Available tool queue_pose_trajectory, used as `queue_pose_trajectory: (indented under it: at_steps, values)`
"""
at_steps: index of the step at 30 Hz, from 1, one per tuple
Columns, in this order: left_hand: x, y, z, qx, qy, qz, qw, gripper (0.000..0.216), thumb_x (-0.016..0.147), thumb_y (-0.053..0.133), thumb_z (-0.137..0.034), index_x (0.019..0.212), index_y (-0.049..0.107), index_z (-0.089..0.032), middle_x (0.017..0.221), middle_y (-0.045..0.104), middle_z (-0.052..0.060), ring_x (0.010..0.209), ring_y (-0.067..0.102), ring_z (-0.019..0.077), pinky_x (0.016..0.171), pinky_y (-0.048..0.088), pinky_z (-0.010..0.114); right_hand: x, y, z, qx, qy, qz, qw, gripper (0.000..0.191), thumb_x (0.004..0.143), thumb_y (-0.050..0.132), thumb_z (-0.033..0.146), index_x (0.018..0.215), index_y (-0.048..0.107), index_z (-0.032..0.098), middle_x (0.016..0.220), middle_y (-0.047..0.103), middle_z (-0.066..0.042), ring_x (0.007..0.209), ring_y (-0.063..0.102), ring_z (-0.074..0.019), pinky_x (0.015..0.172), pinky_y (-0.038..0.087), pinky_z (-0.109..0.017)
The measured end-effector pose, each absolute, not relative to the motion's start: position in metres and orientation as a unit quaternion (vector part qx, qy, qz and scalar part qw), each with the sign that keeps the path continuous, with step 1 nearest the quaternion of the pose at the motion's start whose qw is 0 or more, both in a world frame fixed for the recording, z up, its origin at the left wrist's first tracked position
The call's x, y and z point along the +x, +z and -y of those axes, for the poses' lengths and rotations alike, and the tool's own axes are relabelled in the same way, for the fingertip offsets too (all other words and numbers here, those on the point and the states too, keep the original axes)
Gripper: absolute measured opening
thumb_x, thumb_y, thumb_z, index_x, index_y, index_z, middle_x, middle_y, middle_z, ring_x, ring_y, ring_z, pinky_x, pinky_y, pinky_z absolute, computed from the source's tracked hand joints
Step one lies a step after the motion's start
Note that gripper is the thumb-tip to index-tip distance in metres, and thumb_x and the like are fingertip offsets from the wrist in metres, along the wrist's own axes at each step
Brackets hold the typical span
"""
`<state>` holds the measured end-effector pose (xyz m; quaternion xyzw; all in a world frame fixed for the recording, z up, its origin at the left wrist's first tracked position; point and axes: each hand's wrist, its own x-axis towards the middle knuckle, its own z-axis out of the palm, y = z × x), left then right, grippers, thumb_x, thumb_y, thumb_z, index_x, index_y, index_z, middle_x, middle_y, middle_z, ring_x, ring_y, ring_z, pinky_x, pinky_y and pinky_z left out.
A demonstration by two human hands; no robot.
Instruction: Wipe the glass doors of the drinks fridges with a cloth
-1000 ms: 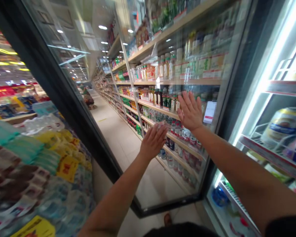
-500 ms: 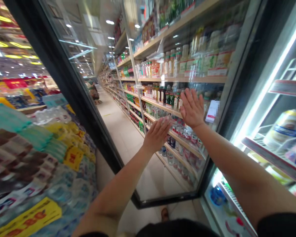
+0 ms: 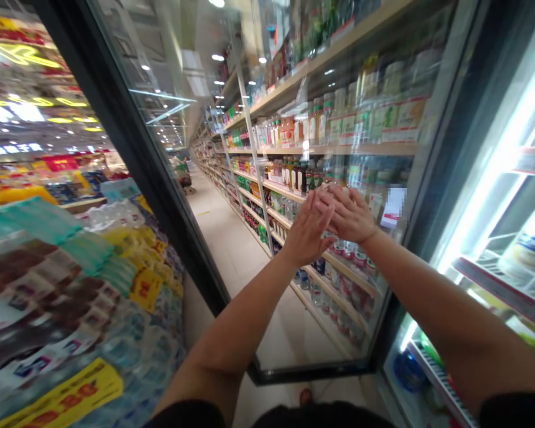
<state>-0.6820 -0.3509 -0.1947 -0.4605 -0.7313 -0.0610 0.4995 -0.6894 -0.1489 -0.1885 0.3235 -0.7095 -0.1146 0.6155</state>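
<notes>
Both my arms reach forward to the swung-open glass door (image 3: 232, 255) of a lit chiller. My left hand (image 3: 307, 230) is held flat with its fingers stretched out, and its fingertips lie over the fingers of my right hand (image 3: 353, 215). My right hand is also open, its palm toward the glass, and holds nothing. The two hands meet at about mid-height on the pane, just left of a small white tag (image 3: 395, 205) near the door's hinge side. Through the glass I see shelves of bottles (image 3: 303, 172).
The door's dark frame (image 3: 129, 137) slants across the left. The open chiller (image 3: 494, 178) on the right has wire shelves with a large tub (image 3: 530, 244). Stacked packaged goods (image 3: 71, 285) fill the left. An aisle floor (image 3: 232, 238) runs ahead, with a person far down it.
My hands, apart on the glass before, have come together: the left moved up and right, the right slid a little down, and their fingers now overlap. The view shifted slightly right.
</notes>
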Motion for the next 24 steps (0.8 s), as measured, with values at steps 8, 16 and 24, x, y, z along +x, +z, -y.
queue_pose_trajectory:
  at_steps: [8,16,24]
  values:
    - [-0.686,-0.193,0.486,-0.233,-0.027,0.762,0.603,0.064,0.102,0.042,-0.043,0.159,0.025,-0.018,0.169,0.010,0.013,0.155,0.002,0.0355,0.127,0.007,0.058,-0.691,-0.193,0.146,0.293,-0.085,0.754,0.582,0.055,0.100,0.051,0.041,0.154,0.039,0.038,0.154,0.050,0.000,0.146,0.041,-0.0234,0.124,0.021,-0.047]
    - [-0.705,-0.243,0.538,-0.165,-0.025,0.774,0.611,0.060,0.102,0.041,-0.040,0.153,0.038,-0.010,0.160,0.033,0.020,0.154,0.008,0.0345,0.125,0.014,0.059,-0.689,-0.185,0.151,0.291,-0.078,0.709,0.638,0.064,0.096,0.053,0.024,0.157,0.034,0.026,0.152,0.053,-0.006,0.149,0.037,-0.0224,0.122,0.026,-0.041]
    - [-0.715,-0.249,0.544,-0.177,-0.020,0.747,0.640,0.060,0.099,0.047,-0.035,0.154,0.038,-0.013,0.158,0.038,0.017,0.154,0.009,0.0299,0.126,0.012,0.054,-0.672,-0.278,0.184,0.170,-0.039,0.766,0.618,0.066,0.095,0.058,0.026,0.156,0.036,0.013,0.152,0.050,-0.020,0.155,0.016,-0.0322,0.121,0.023,-0.050]
